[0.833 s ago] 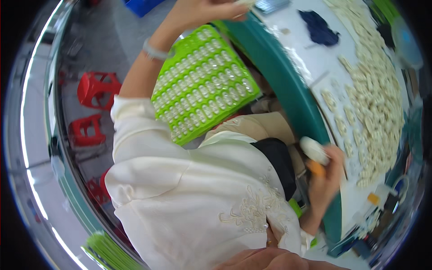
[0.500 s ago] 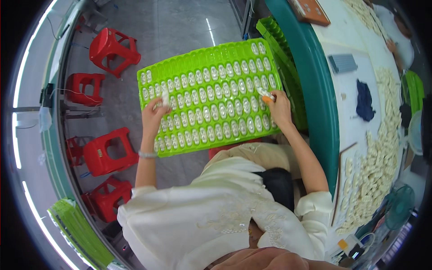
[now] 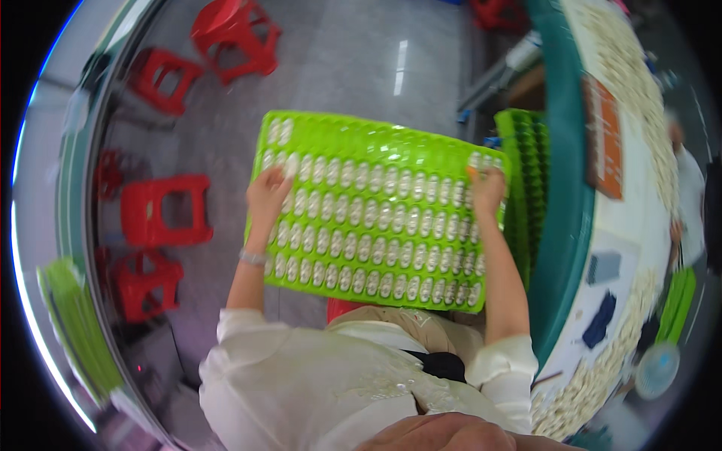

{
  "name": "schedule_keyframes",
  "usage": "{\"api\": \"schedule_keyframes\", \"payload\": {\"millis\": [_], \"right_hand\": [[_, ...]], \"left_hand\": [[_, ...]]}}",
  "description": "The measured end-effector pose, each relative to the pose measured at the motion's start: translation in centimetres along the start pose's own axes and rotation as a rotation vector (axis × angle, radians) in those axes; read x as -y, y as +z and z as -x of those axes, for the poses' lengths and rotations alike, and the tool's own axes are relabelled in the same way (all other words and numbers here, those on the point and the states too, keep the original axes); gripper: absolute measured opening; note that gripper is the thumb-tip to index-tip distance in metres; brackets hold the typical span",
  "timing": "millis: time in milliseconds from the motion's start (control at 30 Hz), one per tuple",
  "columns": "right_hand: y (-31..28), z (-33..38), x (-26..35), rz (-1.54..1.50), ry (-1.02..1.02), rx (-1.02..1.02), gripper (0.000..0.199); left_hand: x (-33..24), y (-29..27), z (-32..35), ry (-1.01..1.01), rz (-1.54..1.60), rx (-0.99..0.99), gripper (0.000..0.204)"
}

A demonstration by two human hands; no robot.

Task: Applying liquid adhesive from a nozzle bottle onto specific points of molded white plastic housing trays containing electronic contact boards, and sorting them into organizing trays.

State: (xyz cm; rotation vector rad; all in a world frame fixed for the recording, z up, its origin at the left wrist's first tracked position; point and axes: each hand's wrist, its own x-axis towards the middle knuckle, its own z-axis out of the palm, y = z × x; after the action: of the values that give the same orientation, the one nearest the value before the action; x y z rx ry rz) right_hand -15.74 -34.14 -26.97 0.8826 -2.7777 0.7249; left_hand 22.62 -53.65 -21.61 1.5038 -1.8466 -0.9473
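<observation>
A bright green tray (image 3: 376,203) lies in front of me, with rows of oval hollows. Most rows hold small white oval pieces (image 3: 347,174) with a shiny pattern; the far row holds pieces only near its two ends. At the tray's left side, my left hand (image 3: 267,199) is closed with a whitish piece (image 3: 290,167) at its fingertips. Over the far right corner, my right hand (image 3: 489,194) is closed, and a small orange thing (image 3: 472,173) shows at its fingers. Blur hides what else those fingers hold.
More green trays (image 3: 535,158) stand beside the teal-edged table (image 3: 558,248) on my right. White pieces (image 3: 639,301), a grey block (image 3: 604,267) and a dark cloth (image 3: 599,319) lie on it. Red stools (image 3: 167,210) stand to the left. Another person (image 3: 688,195) is at the far right.
My view has swung, so the tray looks lower and tilted the other way. My right hand has moved up along the tray to its far right corner. My left hand stays near the left side.
</observation>
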Motion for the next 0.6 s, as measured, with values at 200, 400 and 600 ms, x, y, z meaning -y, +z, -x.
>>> {"api": "schedule_keyframes", "payload": {"millis": [200, 400, 600], "right_hand": [[-10.1, 6.4, 1.4, -0.43, 0.17, 0.332, 0.025], [-17.4, 17.1, 0.0, -0.714, 0.408, 0.423, 0.01], [-29.8, 22.3, 1.1, -0.573, 0.363, 0.37, 0.018]], "left_hand": [[-0.4, 2.3, -5.1, 0.142, -0.271, -0.153, 0.032], [1.4, 6.3, -9.5, 0.212, -0.634, 0.029, 0.034], [3.5, 5.0, -12.0, 0.488, -0.795, -0.039, 0.041]]}}
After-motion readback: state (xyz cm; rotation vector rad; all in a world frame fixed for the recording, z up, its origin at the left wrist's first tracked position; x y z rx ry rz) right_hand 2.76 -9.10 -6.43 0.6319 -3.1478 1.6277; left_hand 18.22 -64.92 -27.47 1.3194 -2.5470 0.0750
